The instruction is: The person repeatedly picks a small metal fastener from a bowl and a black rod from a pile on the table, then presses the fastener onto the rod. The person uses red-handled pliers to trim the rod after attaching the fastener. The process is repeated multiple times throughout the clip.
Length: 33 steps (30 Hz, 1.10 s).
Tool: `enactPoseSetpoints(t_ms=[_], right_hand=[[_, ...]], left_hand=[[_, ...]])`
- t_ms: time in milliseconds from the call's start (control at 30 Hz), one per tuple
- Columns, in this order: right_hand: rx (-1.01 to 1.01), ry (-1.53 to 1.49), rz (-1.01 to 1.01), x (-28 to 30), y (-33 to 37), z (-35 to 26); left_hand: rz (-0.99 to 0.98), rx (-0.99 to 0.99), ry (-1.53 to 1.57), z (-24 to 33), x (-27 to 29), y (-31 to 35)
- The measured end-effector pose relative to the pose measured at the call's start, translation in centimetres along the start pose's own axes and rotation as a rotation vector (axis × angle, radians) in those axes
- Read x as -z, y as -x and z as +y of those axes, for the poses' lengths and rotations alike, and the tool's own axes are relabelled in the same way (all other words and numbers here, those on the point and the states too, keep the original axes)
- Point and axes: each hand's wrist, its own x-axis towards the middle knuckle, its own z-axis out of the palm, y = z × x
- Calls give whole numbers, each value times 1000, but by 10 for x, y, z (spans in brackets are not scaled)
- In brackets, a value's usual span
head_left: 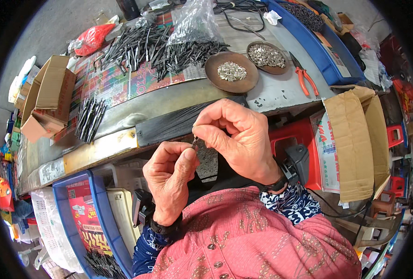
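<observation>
— Across the far half of the view runs the counter (271,90), grey and worn. What sits on it?

— Largest first: a colourful printed sheet (118,81) lies at the far left under a wide heap of thin black strips (155,46), with a clear plastic bag (195,18) over the heap's right end and a red bag (92,37) at its far left corner. An open brown carton (46,100) sits at the left edge, and a smaller bundle of black strips (89,118) lies just right of it.

— And to the right?

— A long blue tray (315,49) at the far right, a big open cardboard box (360,139) with a white printed label in red and green on its near-left side, then a red stool (299,149) below the counter edge. Near left, a blue crate (72,218) holds a red printed packet.

— Smaller things?

— Two round brown dishes: one dish (231,72) with few silver metal bits, the other dish (267,56) fuller. Orange-handled pliers (304,76) lie beside them.

— The hands?

— Close together in the middle. The left hand (169,179) and right hand (234,137) each pinch, between thumb and forefinger, one small dark strip piece (195,141) with a metal tip.

— How far along?

— Early, I judge: the heap is large and many metal bits remain.
</observation>
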Motion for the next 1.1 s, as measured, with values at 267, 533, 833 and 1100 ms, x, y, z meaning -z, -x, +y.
enactPoseSetpoints(t_ms=[267, 533, 833, 1100], right_hand=[[-9, -14, -20, 3, 0, 2], [-10, -36, -14, 2, 1, 4], [-17, -37, -25, 2, 0, 5], [-21, -79, -96, 5, 0, 13]], left_hand=[[-17, 37, 58, 1, 2, 0], [-16, 39, 18, 0, 0, 0], [-26, 63, 50, 2, 3, 0], [-49, 38, 17, 1, 5, -2]])
